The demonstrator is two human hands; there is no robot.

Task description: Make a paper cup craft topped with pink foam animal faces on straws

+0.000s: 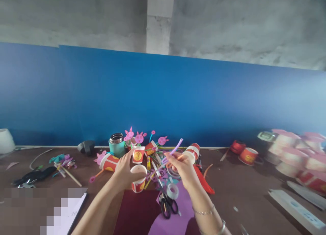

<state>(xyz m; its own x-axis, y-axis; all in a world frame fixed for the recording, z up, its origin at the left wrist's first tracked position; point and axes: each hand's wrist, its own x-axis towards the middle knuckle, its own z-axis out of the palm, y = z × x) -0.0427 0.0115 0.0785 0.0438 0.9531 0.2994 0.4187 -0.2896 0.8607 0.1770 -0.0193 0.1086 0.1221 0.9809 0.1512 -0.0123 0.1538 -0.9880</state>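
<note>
My right hand (178,165) is closed on a purple drinking straw (177,145), whose upper end sticks up past the fingers. My left hand (124,170) has its fingers and thumb spread; the thumb crosses in front of a red-and-white paper cup (138,187), while the fingertips reach beside a second paper cup (138,156) behind it. Whether they touch that cup, I cannot tell. Pink paper pig heads (139,138) on straws stand around this rear cup. On the left another cup (109,162) lies on its side with a pig head (101,157) at its end.
Black-handled scissors (166,205) and a tape roll (172,191) lie on purple paper (168,224). A teal flask (116,145) stands behind. To the right are a tipped cup (193,151), stacked cups (290,153) and a power strip (296,208).
</note>
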